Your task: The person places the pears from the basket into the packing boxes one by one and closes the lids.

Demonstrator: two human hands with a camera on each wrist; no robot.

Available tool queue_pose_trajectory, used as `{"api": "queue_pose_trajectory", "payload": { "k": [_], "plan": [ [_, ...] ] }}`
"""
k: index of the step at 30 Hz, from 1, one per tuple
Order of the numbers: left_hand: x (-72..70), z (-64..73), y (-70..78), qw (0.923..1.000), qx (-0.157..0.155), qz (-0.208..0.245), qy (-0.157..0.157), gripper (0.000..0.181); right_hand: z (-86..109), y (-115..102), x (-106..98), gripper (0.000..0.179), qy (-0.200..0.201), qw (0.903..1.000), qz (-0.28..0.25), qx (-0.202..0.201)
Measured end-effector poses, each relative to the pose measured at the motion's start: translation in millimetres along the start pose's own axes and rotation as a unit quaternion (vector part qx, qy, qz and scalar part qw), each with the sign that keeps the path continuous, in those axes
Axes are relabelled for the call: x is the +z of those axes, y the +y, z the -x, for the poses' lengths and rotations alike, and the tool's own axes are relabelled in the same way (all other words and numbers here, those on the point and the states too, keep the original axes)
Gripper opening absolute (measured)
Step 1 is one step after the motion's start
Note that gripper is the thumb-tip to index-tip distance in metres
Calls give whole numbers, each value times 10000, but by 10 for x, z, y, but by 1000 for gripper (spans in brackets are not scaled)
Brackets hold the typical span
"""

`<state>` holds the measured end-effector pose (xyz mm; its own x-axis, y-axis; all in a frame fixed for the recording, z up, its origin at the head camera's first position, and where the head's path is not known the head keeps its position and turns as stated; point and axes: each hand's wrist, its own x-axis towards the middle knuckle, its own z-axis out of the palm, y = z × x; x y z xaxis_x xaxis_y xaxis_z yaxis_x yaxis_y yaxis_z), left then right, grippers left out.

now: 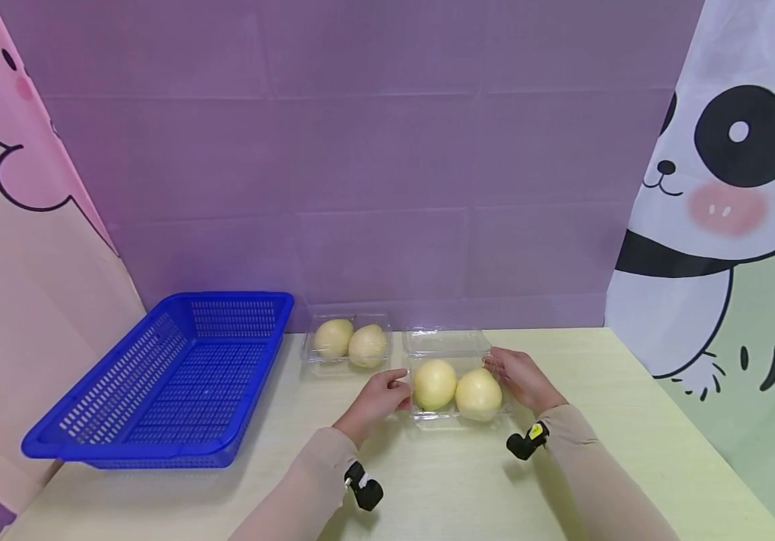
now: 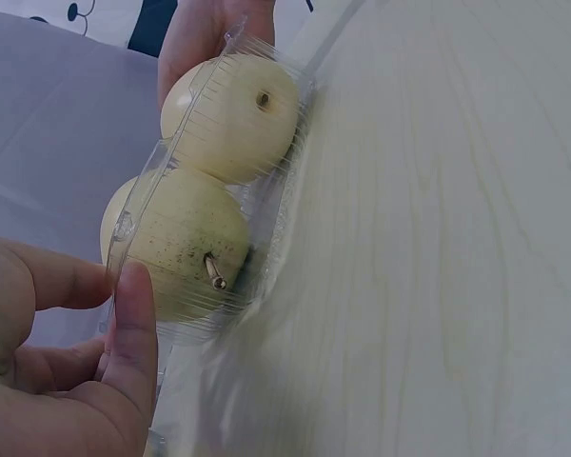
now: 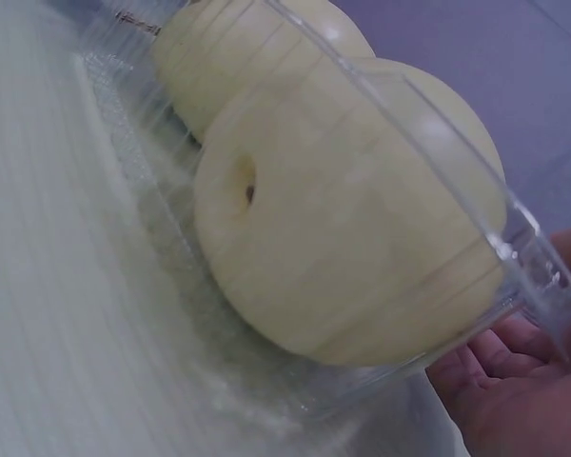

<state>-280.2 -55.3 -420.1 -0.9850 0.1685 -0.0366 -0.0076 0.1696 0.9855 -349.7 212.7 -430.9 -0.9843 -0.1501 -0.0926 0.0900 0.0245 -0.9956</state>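
Note:
Two pale yellow pears [image 1: 434, 385] sit side by side in a clear plastic clamshell box [image 1: 453, 418]. Its transparent lid [image 1: 446, 343] is raised at the back. At the box's left side, my left hand [image 1: 380, 398] pinches the rim between thumb and finger, as the left wrist view also shows. My right hand [image 1: 525, 378] grips the right end of the box; in the right wrist view its curled fingers [image 3: 504, 352] are under the rim, with the thumb partly hidden. One pear [image 2: 186, 248] shows a short stem toward the left wrist camera.
A second clear box [image 1: 306, 352] holding two pears [image 1: 367, 346] stands behind and to the left, near the purple backdrop [image 1: 373, 255]. On the table's left side lies a blue plastic basket [image 1: 241, 421]. The light wooden table [image 1: 455, 488] extends in front of both hands.

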Motion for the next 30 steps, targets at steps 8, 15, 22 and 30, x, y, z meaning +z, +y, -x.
{"api": "queue_pose_trajectory", "payload": {
  "k": [8,15,22,30],
  "plan": [
    [-4,21,14,10000,-37,-8,-10,50,-4,1,-7,50,-60,10000,49,-12],
    [0,7,12,10000,-47,13,-13,51,-10,-16,-13,48,-90,9999,-95,-69],
    [-8,-8,0,10000,-34,60,-51,51,-17,-37,-22,48,-95,9996,-253,-102],
    [-1,10,2,10000,-21,53,-45,51,-1,-58,-5,52,-2,9998,-206,-35]
  ]
}}
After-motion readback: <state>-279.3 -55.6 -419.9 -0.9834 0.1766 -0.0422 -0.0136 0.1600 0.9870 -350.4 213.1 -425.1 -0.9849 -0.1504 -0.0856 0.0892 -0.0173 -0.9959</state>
